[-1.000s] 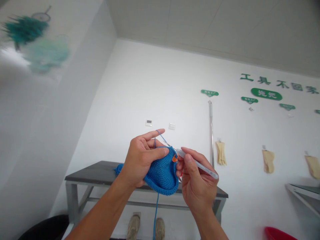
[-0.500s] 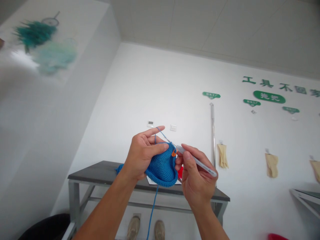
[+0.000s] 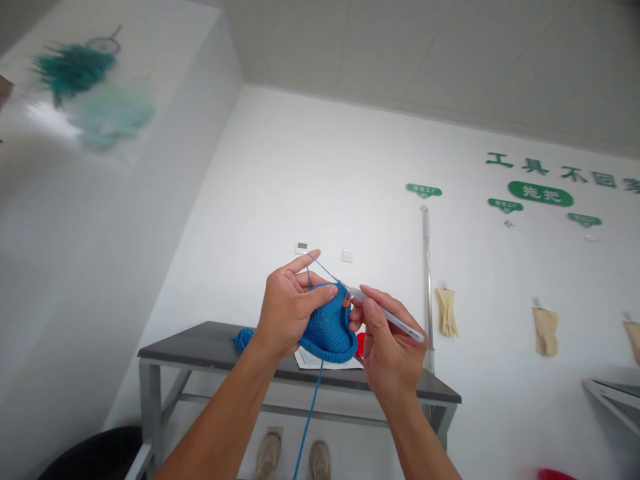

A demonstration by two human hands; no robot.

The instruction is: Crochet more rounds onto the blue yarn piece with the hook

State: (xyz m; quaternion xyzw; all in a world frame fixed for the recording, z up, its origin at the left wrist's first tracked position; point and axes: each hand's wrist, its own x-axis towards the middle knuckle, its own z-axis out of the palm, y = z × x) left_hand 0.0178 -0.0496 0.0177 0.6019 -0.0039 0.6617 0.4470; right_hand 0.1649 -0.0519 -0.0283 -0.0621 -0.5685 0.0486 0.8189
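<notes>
A blue crocheted piece (image 3: 327,325), round and cupped with a curled rim, is pinched at its upper edge by my left hand (image 3: 287,310). Blue yarn (image 3: 323,265) runs over my raised left index finger and down to the work. My right hand (image 3: 395,340) grips a crochet hook (image 3: 393,319) by its pale grey handle, its metal tip meeting the yarn at the piece's top edge. An orange stitch marker (image 3: 347,300) hangs on the edge beside the hook. Another strand of yarn (image 3: 310,413) drops below the piece between my arms.
Behind my hands stands a dark-topped table (image 3: 200,343) with a blue yarn bundle (image 3: 243,339), a white sheet (image 3: 307,360) and a red object (image 3: 361,345). A metal pole (image 3: 427,287) and gloves (image 3: 447,312) hang on the wall. A black bin (image 3: 95,457) is at lower left.
The crocheted piece has tilted and its lower rim has risen slightly. My right hand with the hook has shifted a little left and up; my left index finger has drawn back slightly left.
</notes>
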